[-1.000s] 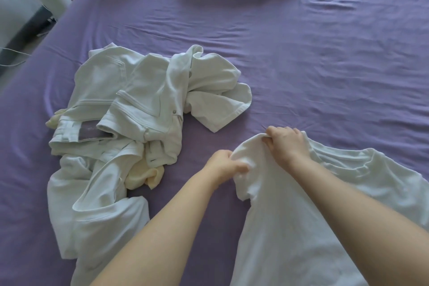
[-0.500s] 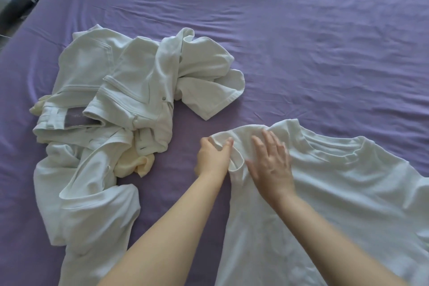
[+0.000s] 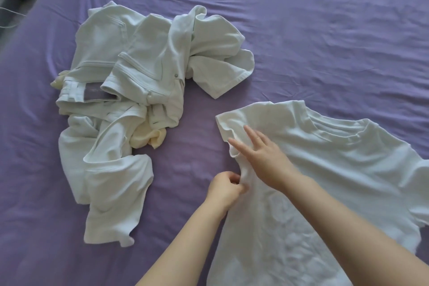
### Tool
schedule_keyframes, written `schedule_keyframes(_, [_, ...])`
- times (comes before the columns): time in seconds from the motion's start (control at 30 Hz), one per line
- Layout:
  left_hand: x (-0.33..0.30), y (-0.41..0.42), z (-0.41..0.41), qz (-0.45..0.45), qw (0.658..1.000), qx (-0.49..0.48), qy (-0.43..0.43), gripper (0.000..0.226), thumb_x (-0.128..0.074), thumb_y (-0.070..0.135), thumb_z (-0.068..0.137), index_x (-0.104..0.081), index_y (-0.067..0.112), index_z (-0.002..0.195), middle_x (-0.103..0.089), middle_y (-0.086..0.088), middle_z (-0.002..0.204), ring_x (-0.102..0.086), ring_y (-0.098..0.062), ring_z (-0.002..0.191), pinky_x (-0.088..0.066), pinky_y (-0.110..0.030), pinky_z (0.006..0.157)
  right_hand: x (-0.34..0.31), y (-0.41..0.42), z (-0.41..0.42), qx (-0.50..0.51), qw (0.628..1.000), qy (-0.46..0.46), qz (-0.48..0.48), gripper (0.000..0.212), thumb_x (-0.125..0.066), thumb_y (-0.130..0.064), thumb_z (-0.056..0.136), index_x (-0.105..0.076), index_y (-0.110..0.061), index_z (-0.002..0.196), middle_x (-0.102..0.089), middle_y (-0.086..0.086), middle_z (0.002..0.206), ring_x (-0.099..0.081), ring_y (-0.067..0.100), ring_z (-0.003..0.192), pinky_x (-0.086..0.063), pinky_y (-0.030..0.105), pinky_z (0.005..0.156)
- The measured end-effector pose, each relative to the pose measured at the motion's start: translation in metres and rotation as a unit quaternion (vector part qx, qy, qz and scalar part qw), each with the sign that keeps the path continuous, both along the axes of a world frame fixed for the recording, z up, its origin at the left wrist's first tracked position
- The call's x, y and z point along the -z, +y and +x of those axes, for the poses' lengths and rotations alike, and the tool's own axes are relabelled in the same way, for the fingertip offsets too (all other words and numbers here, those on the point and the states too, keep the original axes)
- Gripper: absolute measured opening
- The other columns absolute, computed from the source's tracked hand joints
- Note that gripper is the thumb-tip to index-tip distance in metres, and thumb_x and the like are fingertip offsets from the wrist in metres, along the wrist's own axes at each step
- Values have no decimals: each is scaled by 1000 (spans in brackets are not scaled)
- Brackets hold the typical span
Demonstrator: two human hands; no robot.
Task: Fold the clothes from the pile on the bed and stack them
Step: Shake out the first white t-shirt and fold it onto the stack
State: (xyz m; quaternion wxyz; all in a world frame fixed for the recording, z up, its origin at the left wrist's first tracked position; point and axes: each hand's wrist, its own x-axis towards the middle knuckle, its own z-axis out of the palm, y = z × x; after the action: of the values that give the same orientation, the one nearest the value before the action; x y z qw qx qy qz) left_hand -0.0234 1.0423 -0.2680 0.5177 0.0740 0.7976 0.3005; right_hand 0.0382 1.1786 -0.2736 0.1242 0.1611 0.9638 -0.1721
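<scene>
The shirt point(image 3: 325, 169) lies spread face-down or face-up (the crumpled print near 6 o'clock is too faint to tell which) on the bed point(image 3: 325, 42), filling the frame from 3 to 6 o'clock. The pile point(image 3: 139, 90) sits well apart at 9 to 11 o'clock, pale trousers and tops tangled together.

The main risk, as I judge it, is at the sleeve point(image 3: 234, 123) near the frame's centre. Its hem is rippled and partly doubled under, so if a fold goes in now the crease will lock that bunching inside and the finished shirt will stack lumpy. A tug by the lower hand while the other lifts off could also drag the whole body sideways and skew the neckline point(image 3: 336, 127). The far sleeve at 3 o'clock runs out of view, so it may be just as untidy.

The right hand point(image 3: 262, 155) lies flat with fingers straight and slightly spread, pressing the cloth just inside the sleeve. The left hand point(image 3: 226, 187), at about 6 o'clock of it, is curled, pinching the shirt's side edge under the armpit.
</scene>
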Motion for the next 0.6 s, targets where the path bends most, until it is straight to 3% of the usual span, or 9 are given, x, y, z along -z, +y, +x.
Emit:
schedule_keyframes(0.07, [-3, -3, 6, 7, 999, 20, 35, 8, -60, 26, 85, -59, 19, 90, -61, 7, 80, -54, -13, 75, -43, -27, 65, -9, 2, 6, -118, 993, 17, 4, 70, -29, 1, 82, -36, -38, 140, 1, 7, 158, -5, 34, 144, -31, 40, 105])
schedule_keyframes(0.13, [-7, -5, 10, 19, 997, 19, 70, 18, -53, 36, 91, -54, 18, 93, -61, 4, 87, -55, -17, 79, -40, -26, 62, -12, -1, 8, -185, 982, 7, 33, 52, -30, -5, 88, -53, -30, 127, 2, 6, 158, 2, 35, 144, -32, 39, 104])
schedule_keyframes(0.23, [-5, -13, 13, 28, 995, 13, 98, 22, -53, 40, 93, -49, 19, 88, -60, 4, 84, -55, -22, 82, -40, -31, 66, -13, -4, 0, -131, 990, 11, 48, 28, -46, -5, 89, -61, -16, 110, -14, 10, 157, -11, 33, 144, -45, 40, 92])
schedule_keyframes(0.37, [2, -29, 15, 35, 998, 9, 60, 27, -63, 46, 85, -47, 26, 77, -54, 13, 73, -51, -11, 69, -41, -30, 64, -2, -7, -5, -28, 998, -2, 56, 18, -50, -13, 91, -56, -16, 107, -17, 7, 156, -15, 24, 143, -49, 37, 85])
schedule_keyframes(0.43, [3, -37, 18, 37, 997, 40, 56, 28, -65, 45, 83, -48, 26, 75, -57, 12, 75, -53, -10, 69, -42, -29, 62, -1, -14, -3, -6, 998, 40, 54, 22, -58, -6, 85, -59, -13, 105, -26, 13, 152, -27, 29, 139, -53, 40, 79])
schedule_keyframes(0.5, [4, -45, 22, 40, 995, 70, 60, 22, -64, 38, 84, -49, 24, 77, -60, 9, 78, -57, -16, 76, -46, -34, 67, -3, -27, 7, 14, 996, 83, 36, 39, -70, 2, 72, -65, -9, 110, -39, 23, 143, -43, 39, 128, -56, 44, 76])
schedule_keyframes(0.6, [5, -56, 30, 23, 994, 74, 70, 18, -62, 35, 85, -51, 22, 81, -60, 7, 81, -57, -19, 79, -46, -36, 69, 1, -55, 34, 90, 992, 90, -1, 68, -80, -10, 69, -53, -11, 131, -38, 27, 142, -43, 43, 127, -47, 46, 93])
